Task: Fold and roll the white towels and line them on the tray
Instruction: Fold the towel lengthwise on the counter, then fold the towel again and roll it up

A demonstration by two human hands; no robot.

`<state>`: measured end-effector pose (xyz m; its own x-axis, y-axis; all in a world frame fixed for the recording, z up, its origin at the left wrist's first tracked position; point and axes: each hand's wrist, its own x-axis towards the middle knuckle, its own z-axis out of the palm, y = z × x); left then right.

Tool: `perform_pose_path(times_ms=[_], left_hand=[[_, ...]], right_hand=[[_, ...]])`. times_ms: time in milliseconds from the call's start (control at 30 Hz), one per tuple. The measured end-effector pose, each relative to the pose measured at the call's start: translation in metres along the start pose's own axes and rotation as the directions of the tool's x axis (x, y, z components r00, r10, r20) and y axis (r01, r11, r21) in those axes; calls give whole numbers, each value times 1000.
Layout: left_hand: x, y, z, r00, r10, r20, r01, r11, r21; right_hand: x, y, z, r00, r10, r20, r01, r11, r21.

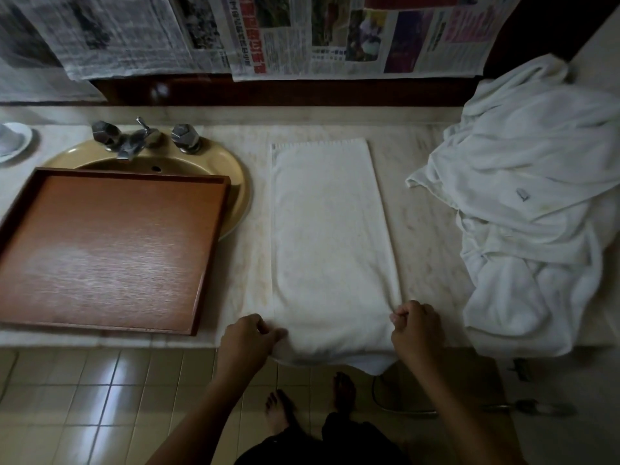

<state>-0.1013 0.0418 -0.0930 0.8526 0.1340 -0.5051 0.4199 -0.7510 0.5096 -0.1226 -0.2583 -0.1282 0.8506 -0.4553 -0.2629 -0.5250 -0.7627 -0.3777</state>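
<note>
A white towel (pixel 328 229) lies folded into a long strip on the marble counter, running from the back toward me, its near end drooping over the counter's front edge. My left hand (pixel 248 337) pinches the towel's near left corner. My right hand (pixel 417 327) grips the near right corner with curled fingers. A brown wooden tray (pixel 110 250) sits to the left, partly over the sink, with nothing on it. A heap of unfolded white towels (pixel 536 203) is piled on the counter at the right.
A beige sink (pixel 235 176) with chrome taps (pixel 134 137) lies behind the tray. A small white dish (pixel 15 140) stands at the far left. Newspaper sheets (pixel 302 31) hang on the wall behind. Below the counter are floor tiles and my bare feet.
</note>
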Motion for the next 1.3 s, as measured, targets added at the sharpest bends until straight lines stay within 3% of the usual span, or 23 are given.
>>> perform_pose_path(times_ms=[67,167,333,433,567,667,767,867,1067,1233,1300], left_hand=[[0,2,5,980,147,-131,-123,978,170],[6,14,23,862,445,-242,-403,892,206],[38,24,65,800,600,-23,-577,779,247],[56,5,65,766,643,0,-587,699,409],[73,-5,55,807,581,-106,-481,751,451],[73,1,52,833,531,-156,-426,795,431],[56,20,65,783,619,-56,-559,741,371],[54,29,77,762,648,15,-600,696,395],[139,62,53,750,660,40,-594,646,479],[217,95,33,699,713,51,-622,571,536],[235,109,27,712,700,46,-612,588,529]], right_hand=[[-6,-5,8,988,-100,-119,93,994,-63],[-15,-27,23,923,-349,-162,333,936,-115],[-2,-49,54,808,-588,44,586,794,-162],[30,-21,45,827,-562,36,553,798,-242],[65,9,24,901,-434,-15,413,868,-277],[57,-5,27,925,-370,-85,340,907,-248],[34,-30,41,863,-502,-54,486,855,-182],[34,-44,51,784,-621,4,603,760,-241],[107,-84,51,799,-597,-64,559,779,-285],[178,-122,60,831,-538,-144,493,831,-259],[200,-132,59,832,-534,-153,488,834,-257]])
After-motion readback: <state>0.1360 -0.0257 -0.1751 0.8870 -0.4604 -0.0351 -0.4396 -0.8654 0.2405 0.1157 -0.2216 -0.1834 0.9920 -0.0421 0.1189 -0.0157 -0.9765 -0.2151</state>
